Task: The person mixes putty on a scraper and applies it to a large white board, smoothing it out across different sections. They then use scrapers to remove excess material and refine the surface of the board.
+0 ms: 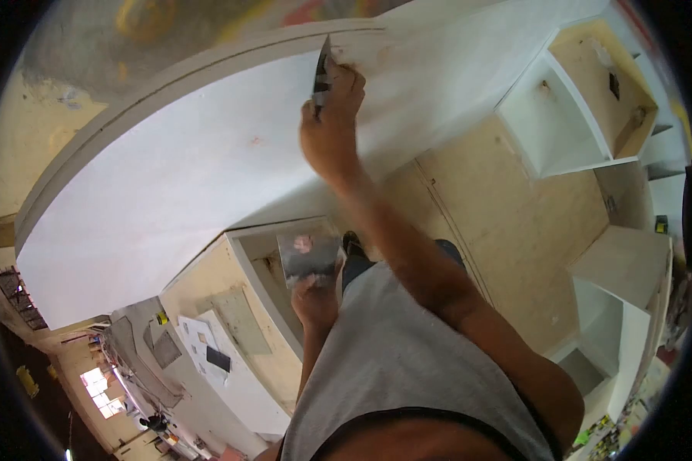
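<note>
My right hand is raised to the white panel, its fingers wrapped round a putty knife whose blade points up near the panel's top edge. Lower down, beside my shirt, my left hand grips a flat grey plate with a pinkish lump of paste on it. A small pinkish smear marks the panel left of my right wrist.
An open wooden cabinet stands at my left, and papers with a dark phone-like object lie beyond it. White open cabinets are at the right. Plywood spreads behind my right arm.
</note>
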Available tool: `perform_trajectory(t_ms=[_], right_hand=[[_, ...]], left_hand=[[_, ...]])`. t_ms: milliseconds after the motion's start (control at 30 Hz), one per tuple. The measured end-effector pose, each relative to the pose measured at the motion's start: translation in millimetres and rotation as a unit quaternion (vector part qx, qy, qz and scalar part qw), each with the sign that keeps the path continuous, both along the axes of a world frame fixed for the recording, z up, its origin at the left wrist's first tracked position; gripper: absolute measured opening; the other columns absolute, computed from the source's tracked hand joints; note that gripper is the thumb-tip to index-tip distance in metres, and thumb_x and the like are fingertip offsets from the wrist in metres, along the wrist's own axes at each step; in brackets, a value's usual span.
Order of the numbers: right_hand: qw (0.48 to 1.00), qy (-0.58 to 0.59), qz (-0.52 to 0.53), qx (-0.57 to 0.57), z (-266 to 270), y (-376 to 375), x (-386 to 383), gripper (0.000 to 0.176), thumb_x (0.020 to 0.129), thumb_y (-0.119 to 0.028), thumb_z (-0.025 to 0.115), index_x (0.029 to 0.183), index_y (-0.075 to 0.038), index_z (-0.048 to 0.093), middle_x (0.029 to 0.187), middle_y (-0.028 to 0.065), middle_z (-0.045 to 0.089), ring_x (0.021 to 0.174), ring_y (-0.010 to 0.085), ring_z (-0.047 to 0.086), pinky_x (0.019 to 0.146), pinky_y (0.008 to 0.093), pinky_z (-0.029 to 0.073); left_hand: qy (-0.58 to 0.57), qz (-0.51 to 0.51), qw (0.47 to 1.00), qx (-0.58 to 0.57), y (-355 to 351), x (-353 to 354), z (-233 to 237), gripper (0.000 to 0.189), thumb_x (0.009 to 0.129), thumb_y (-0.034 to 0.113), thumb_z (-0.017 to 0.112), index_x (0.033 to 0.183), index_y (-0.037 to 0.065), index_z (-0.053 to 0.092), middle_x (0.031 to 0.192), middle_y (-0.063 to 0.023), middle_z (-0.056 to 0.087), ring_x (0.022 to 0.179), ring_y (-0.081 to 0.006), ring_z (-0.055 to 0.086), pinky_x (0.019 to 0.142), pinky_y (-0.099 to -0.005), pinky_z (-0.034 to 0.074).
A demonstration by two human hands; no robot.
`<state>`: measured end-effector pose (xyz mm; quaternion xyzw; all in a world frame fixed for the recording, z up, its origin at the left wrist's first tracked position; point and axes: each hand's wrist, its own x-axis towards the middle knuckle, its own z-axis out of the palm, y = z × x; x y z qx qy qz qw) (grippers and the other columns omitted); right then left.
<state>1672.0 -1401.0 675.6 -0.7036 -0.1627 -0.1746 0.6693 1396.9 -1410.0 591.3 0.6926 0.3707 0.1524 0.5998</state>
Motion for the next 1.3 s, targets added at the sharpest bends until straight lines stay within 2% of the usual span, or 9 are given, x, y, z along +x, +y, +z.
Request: perform_trajectory(t_ms=[167,233,267,333,433,567,800,1033,1300], right_hand=[[0.964,0.047,0.257,0.055,-5.5,-96.9,-21.0,0.041,0.082,0.001,0.05,0.122,-0.002,0.054,0.117,0.0165,0.052,0.11,0.03,0.052,0.095,0.0398,0.042],[0.934,-0.074,0.35,0.001,-8.3,-128.5,-38.4,0.041,0.083,-0.002,0.059,0.124,-0.005,0.055,0.119,0.0145,0.052,0.111,0.0284,0.052,0.094,0.0411,0.044],[0.923,-0.126,0.364,-0.023,-4.7,-142.7,-51.1,0.044,0.081,-0.002,0.063,0.124,-0.006,0.056,0.12,0.0138,0.052,0.112,0.0301,0.052,0.094,0.0419,0.043],[0.906,-0.171,0.384,-0.05,-3.7,-159.3,-78.9,0.046,0.079,-0.003,0.067,0.124,-0.008,0.057,0.121,0.0131,0.052,0.112,0.0319,0.051,0.095,0.0427,0.043],[0.905,-0.158,0.394,-0.039,-16.8,-163.8,-92.2,0.054,0.072,0.002,0.07,0.123,-0.011,0.058,0.124,0.0119,0.051,0.113,0.036,0.05,0.098,0.0445,0.041],[0.913,-0.138,0.292,-0.249,-37.3,-178.9,-23.2,0.055,0.072,0.006,0.059,0.124,-0.011,0.056,0.118,0.0167,0.054,0.114,0.0363,0.049,0.1,0.0474,0.039],[0.94,-0.232,0.133,-0.21,53.6,-124.7,87.3,0.043,0.079,0.011,0.044,0.115,-0.004,0.061,0.108,0.0154,0.061,0.103,0.0321,0.056,0.096,0.0376,0.042],[0.909,-0.098,0.27,-0.303,65.4,-144.4,68.9,0.045,0.074,0.013,0.039,0.109,-0.001,0.065,0.111,0.013,0.064,0.106,0.0266,0.061,0.094,0.0319,0.045],[0.859,-0.214,0.465,-0.025,28.7,-149.8,-60.9,0.037,0.08,-0.003,0.068,0.116,-0.007,0.062,0.12,0.0132,0.055,0.114,0.0316,0.052,0.098,0.0404,0.042]], left_hand=[[-0.234,0.123,0.883,-0.388,5.9,36.3,28.3,0.049,0.091,0.037,0.054,0.131,0.009,0.048,0.121,-0.0098,0.058,0.109,-0.0248,0.058,0.092,-0.0421,0.048],[-0.344,-0.127,0.729,-0.579,25.2,36.1,12.7,0.047,0.092,0.036,0.055,0.13,0.01,0.049,0.118,-0.0096,0.06,0.106,-0.0221,0.06,0.087,-0.0339,0.051],[-0.349,-0.129,0.726,-0.579,14.8,48.4,22.9,0.047,0.092,0.036,0.055,0.13,0.01,0.049,0.118,-0.0096,0.06,0.106,-0.0221,0.06,0.087,-0.0339,0.051],[-0.158,-0.034,0.976,-0.144,-16.7,66.1,54.7,0.042,0.093,0.035,0.054,0.127,0.009,0.051,0.112,-0.008,0.06,0.101,-0.0202,0.06,0.079,-0.0297,0.052],[-0.08,-0.084,0.993,0.007,-20.1,55.7,35.2,0.038,0.095,0.035,0.054,0.122,0.008,0.053,0.102,-0.0054,0.061,0.093,-0.0177,0.061,0.073,-0.0281,0.052],[-0.267,0.046,0.87,-0.411,-23.7,54.3,66.2,0.026,0.093,0.026,0.059,0.104,0.003,0.056,0.087,-0.0032,0.061,0.073,-0.012,0.061,0.069,-0.026,0.055],[-0.318,-0.025,0.843,-0.433,-28.1,40.2,58.0,0.04,0.094,0.034,0.051,0.118,0.002,0.051,0.099,-0.0084,0.059,0.092,-0.0171,0.057,0.077,-0.0297,0.048],[-0.327,0.052,0.842,-0.426,-29.5,30.7,58.9,0.041,0.095,0.038,0.05,0.119,0.006,0.051,0.099,-0.0084,0.06,0.086,-0.0175,0.06,0.069,-0.0308,0.051],[-0.326,0.113,0.79,-0.507,-29.7,60.1,81.3,0.033,0.098,0.033,0.046,0.117,0.007,0.054,0.095,-0.0024,0.063,0.073,-0.0127,0.063,0.04,-0.0238,0.046]])
